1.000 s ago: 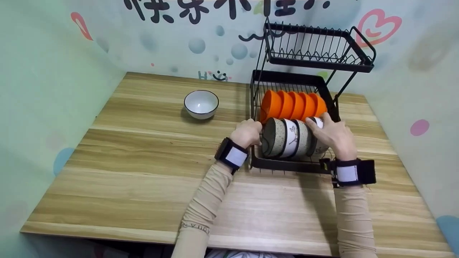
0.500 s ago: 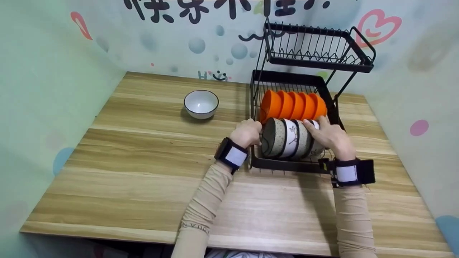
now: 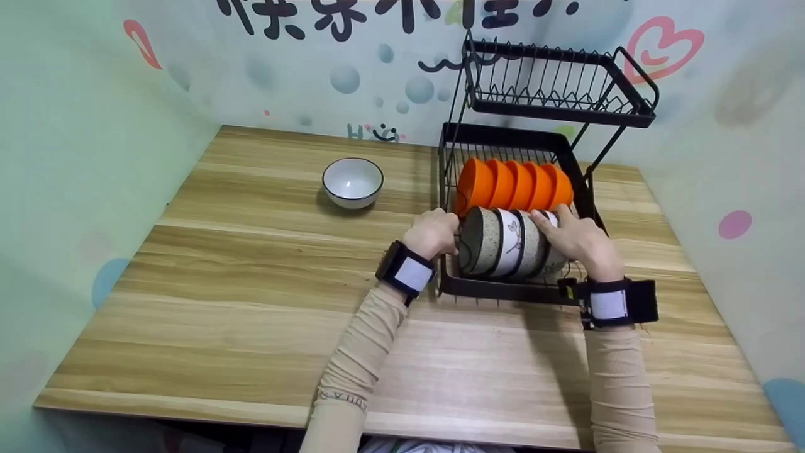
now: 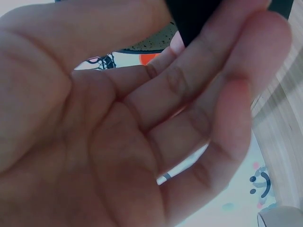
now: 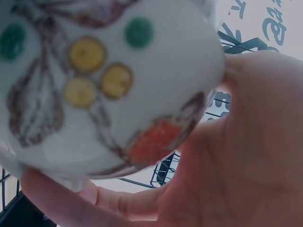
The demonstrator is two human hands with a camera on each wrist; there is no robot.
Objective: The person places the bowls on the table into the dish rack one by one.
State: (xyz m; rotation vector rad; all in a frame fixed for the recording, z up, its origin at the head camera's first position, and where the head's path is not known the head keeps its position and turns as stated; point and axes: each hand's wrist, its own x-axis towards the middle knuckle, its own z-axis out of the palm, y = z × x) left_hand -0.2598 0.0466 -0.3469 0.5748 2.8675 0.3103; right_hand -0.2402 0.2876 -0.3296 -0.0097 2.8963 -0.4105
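In the head view my left hand (image 3: 433, 234) grips the left rim of the black dish rack's lower tier (image 3: 503, 290). The left wrist view shows its fingers curled by a dark strip of the rack (image 4: 191, 19). My right hand (image 3: 582, 239) holds a white bowl with painted leaves and berries (image 5: 99, 109) at the right end of the front row. Thumb and fingers lie round its side in the right wrist view. To its left several bowls stand on edge, speckled grey ones (image 3: 488, 245) and a white one (image 3: 510, 242) among them.
Behind that row stand several orange bowls (image 3: 481, 185), also on edge. The rack's upper tier (image 3: 553, 82) overhangs the back. A white bowl with a dark rim (image 3: 353, 184) sits upright on the wooden table (image 3: 251, 302), left of the rack.
My right hand has shifted slightly left with the white bowl, closer to the other bowls, then held nearly still. The left hand has not moved.
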